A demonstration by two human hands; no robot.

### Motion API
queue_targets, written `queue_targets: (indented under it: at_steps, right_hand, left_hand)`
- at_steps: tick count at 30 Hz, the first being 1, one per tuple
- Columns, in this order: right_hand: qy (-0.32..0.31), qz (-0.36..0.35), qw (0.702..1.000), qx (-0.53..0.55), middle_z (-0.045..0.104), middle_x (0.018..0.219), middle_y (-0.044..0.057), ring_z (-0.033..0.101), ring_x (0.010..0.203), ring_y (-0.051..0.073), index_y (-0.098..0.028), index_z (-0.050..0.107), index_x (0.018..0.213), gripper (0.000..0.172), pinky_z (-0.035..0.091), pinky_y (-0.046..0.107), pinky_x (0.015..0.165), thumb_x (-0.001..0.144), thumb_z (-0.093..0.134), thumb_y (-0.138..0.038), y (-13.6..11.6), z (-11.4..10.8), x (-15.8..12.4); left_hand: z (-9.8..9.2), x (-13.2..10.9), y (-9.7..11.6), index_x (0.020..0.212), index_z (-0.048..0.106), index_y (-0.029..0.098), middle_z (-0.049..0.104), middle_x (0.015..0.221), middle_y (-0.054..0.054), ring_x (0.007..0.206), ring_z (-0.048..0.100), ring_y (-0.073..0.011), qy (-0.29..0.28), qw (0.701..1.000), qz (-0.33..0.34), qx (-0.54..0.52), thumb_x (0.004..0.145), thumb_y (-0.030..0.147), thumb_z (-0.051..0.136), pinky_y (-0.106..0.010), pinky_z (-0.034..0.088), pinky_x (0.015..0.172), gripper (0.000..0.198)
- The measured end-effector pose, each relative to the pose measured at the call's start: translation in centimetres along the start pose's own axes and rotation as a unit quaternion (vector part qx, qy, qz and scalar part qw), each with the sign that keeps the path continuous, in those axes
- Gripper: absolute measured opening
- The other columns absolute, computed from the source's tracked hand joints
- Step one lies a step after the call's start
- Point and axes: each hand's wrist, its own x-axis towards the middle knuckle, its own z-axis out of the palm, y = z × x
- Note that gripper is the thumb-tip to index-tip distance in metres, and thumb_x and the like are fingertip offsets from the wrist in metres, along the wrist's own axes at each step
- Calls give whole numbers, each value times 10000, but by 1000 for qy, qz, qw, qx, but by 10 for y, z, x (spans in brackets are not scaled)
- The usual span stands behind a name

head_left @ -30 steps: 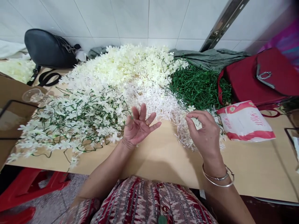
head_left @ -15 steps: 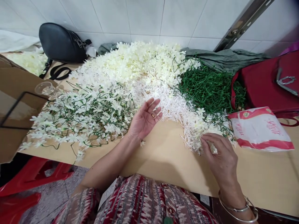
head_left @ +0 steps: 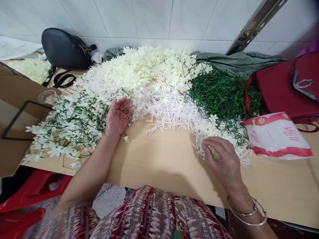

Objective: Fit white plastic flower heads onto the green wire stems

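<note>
Many stemmed flowers (head_left: 72, 116) are spread on the bench (head_left: 154, 156) beside the left hand (head_left: 118, 116), which is held palm up, loosely curled, nothing visibly gripped; the right hand (head_left: 225, 162) is nearly pinched by white stalks (head_left: 174, 114), any hold unclear. Picking-up is apparently under way; a light pinch is called for

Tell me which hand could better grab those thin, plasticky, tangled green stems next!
Probably the right hand: it's nearer the tangled green stems. The left hand is farther away, near the heaped white, green-stemmed artificial flowers.
</note>
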Motion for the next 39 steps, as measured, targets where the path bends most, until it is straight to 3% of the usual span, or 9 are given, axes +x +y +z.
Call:
queue_targets:
  at_steps: [6,11,14,16,19,21,24,29,39]
  right_hand:
    - [-60,-52,997,24,768,1028,76,724,1009,241,-225,670,1065,99,558,412,918,1023,639,-141,-19,8,21]
    - [-91,-88,992,24,761,1061,100,717,1069,264,-204,662,1073,99,567,433,946,1020,636,-125,-19,15,21]
    - [-77,-97,992,2,758,1098,102,718,1107,273,-214,654,1114,155,572,446,971,998,667,-111,-11,14,12]
    - [-46,-98,994,-30,749,1144,119,704,1177,301,-218,648,1168,235,567,469,1004,968,714,-114,-3,10,2]
    - [-11,-75,993,-92,690,1327,189,622,1338,403,-230,629,1314,437,524,576,1073,921,816,-268,11,0,-16]
    - [-9,-43,990,-135,569,1527,238,474,1485,485,-262,597,1429,629,443,669,1145,885,843,-459,22,-6,-29]
    - [-39,-6,985,-167,339,1712,283,314,1562,570,-234,483,1589,854,321,819,1158,892,757,-645,37,-6,-44]
    - [-99,23,987,-121,153,1770,307,214,1604,562,-232,288,1695,879,329,839,1122,995,559,-690,39,19,-38]
    - [-139,91,980,-110,171,1777,288,180,1605,572,-222,326,1676,774,301,877,1099,1030,550,-583,-10,97,46]
  left_hand:
    - [-4,7,9,903,785,219,836,1002,-40,823,783,-120,-2,999,27,23,1088,451,523,-233,653,824,396]
    - [23,-30,-4,1000,804,201,813,1148,-94,1043,787,-196,-115,972,60,198,967,432,743,-333,629,1015,242]
    - [37,-60,-30,1254,739,234,755,1325,-120,1270,711,-258,-165,908,138,361,1018,450,682,-452,547,1170,325]
    - [40,-73,-54,1464,597,257,504,1661,-144,1562,466,-322,-195,827,214,481,1023,425,673,-553,384,1304,478]
    - [36,-73,-87,1640,357,239,222,1790,-214,1697,119,-403,-225,720,267,600,982,476,723,-660,199,1348,789]
    - [33,-60,-102,1667,303,245,174,1798,-233,1695,77,-439,-197,692,283,634,964,584,709,-697,146,1340,880]
    - [38,-35,-112,1677,307,234,151,1804,-235,1689,52,-467,-149,684,288,653,946,741,621,-717,103,1330,943]
    - [64,-24,-121,1676,340,209,204,1793,-239,1687,127,-447,-141,683,273,663,969,795,507,-705,95,1330,934]
    - [77,-38,-113,1534,497,153,565,1546,-222,1489,496,-330,-137,755,288,572,1086,496,478,-502,352,1266,564]
